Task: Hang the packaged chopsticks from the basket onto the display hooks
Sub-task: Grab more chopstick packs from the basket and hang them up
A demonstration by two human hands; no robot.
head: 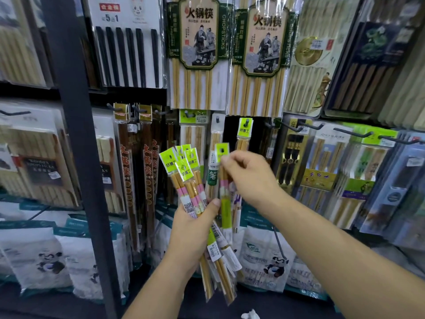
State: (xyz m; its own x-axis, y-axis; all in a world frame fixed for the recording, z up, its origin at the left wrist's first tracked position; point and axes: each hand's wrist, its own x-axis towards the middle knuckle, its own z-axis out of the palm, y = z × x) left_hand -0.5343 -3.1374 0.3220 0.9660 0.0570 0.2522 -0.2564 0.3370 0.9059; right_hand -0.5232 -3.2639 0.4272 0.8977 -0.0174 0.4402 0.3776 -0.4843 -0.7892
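The left hand gripped a bundle of packaged chopsticks low on their shafts, its fingers curled round them. Their green header cards fanned upward and leaned left. Just right of the bundle, the right hand pinched a single pack between thumb and fingertips below its header. The pack's long axis stood nearly upright, with the punched hole at the top and clear of the fingers. The likely target hook lay above and slightly right of that hole, and already carried a hanging pack with the same green card. The right hand was the nearer one, so the move looked like a short lift up and right. No basket showed.
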